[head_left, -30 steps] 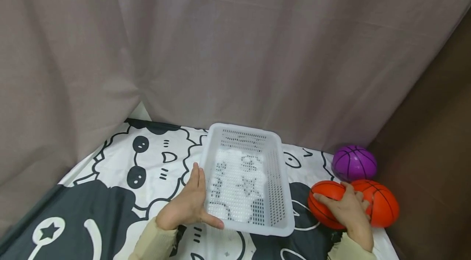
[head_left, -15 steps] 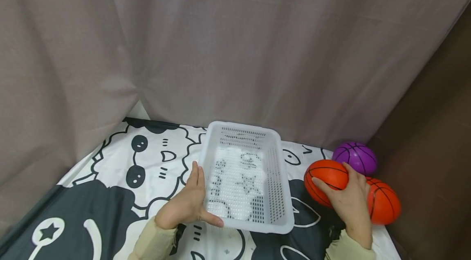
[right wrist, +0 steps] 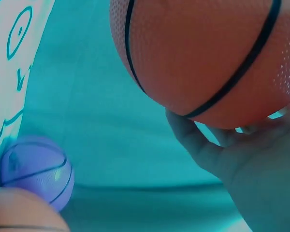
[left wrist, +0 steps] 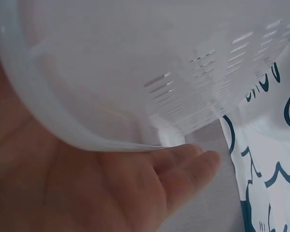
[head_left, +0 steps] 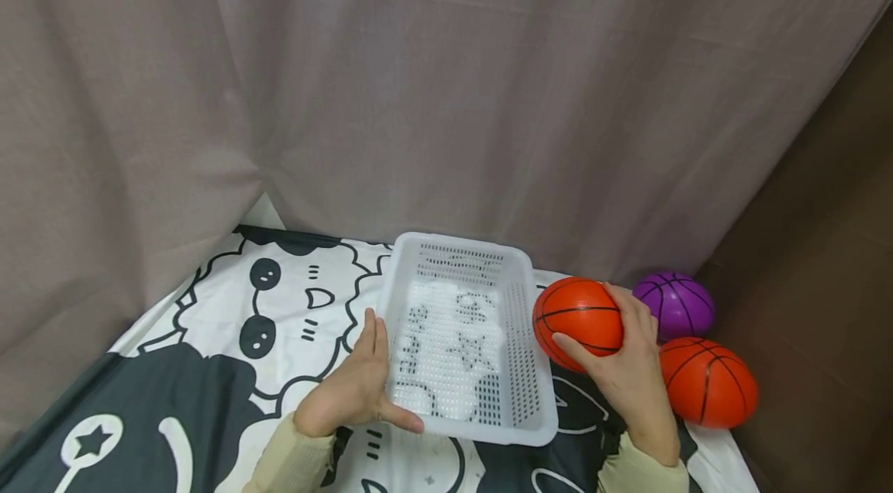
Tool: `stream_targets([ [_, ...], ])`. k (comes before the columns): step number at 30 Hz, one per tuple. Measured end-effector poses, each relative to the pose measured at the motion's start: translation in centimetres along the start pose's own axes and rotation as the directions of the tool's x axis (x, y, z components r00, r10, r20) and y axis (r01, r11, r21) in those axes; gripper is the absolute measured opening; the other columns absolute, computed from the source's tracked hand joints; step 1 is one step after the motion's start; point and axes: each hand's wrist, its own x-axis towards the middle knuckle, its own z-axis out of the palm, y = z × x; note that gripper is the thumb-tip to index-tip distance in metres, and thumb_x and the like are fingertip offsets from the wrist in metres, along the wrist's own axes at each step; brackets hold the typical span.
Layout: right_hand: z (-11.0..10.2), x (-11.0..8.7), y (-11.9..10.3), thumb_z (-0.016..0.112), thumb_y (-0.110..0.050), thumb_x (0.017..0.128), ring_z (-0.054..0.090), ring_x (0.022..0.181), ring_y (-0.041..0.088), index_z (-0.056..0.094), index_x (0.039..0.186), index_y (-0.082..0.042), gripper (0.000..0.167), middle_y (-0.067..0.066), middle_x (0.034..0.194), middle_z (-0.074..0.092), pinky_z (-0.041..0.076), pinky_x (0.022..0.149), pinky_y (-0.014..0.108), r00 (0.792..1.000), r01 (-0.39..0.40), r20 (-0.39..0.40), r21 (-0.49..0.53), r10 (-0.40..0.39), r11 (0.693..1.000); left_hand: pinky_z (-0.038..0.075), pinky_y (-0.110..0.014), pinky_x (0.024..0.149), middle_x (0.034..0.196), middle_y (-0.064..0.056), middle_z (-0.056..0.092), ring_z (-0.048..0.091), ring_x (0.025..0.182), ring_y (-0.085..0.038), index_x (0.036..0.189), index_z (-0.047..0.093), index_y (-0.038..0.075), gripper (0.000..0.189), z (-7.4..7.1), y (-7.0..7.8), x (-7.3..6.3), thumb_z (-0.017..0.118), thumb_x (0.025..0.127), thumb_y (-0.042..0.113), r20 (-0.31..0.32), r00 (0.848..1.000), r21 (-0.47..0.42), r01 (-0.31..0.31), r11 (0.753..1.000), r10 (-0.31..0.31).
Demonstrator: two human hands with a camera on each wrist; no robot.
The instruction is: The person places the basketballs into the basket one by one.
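A white perforated plastic basket (head_left: 453, 431) stands in the middle of the head view, with nothing inside it. My left hand (head_left: 352, 392) lies along its near left corner, fingers straight against the side and thumb along the front rim. In the left wrist view the palm and fingers (left wrist: 183, 169) press flat to the basket's rim (left wrist: 82, 140). An orange toy basketball (head_left: 575, 322) is held in my right hand (head_left: 628, 361), beside the basket's right rim. The right wrist view shows that held ball (right wrist: 198, 58) with fingers curved against its underside.
A purple toy basketball (head_left: 674, 305) and a second orange basketball (head_left: 708, 383) lie at the right end of the table, close together. Grey-brown curtain (head_left: 446, 90) hangs along the back, and a darker brown cloth (head_left: 823, 284) borders the right. A black-and-white cartoon cloth (head_left: 300, 353) covers the table.
My right hand has lifted the left orange basketball off its place and carried it left, up to the basket's right side. The left hand and basket have stayed put.
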Motion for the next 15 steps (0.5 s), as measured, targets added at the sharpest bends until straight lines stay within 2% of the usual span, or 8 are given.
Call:
stream_targets([
  [7,1.5,-0.2,-2.1,0.090,-0.036,0.067,0.037,0.123,0.034,0.040,0.147,-0.025,0.094,0.011,0.143,0.038,0.050,0.080,0.064,0.991,0.102,0.075,0.076,-0.108,0.992,0.018,-0.047,0.115,0.153,-0.030,-0.020,0.001,0.144,-0.042,0.148,-0.003,-0.013,0.159,0.0,0.0,0.0,0.085,0.041,0.065,-0.003,1.000,0.000,-0.005,1.000,0.005],
  [15,3.1,-0.5,-3.7,0.086,-0.049,0.067,0.040,0.122,0.028,0.041,0.143,-0.034,0.089,-0.002,0.144,0.037,0.053,0.080,0.058,0.968,0.091,0.217,0.163,-0.126,0.982,0.016,-0.046,0.116,0.153,-0.029,-0.020,0.000,0.144,-0.042,0.149,-0.003,-0.012,0.160,0.2,-0.2,0.2,0.084,0.040,0.067,0.001,1.000,0.013,0.018,1.000,-0.018],
])
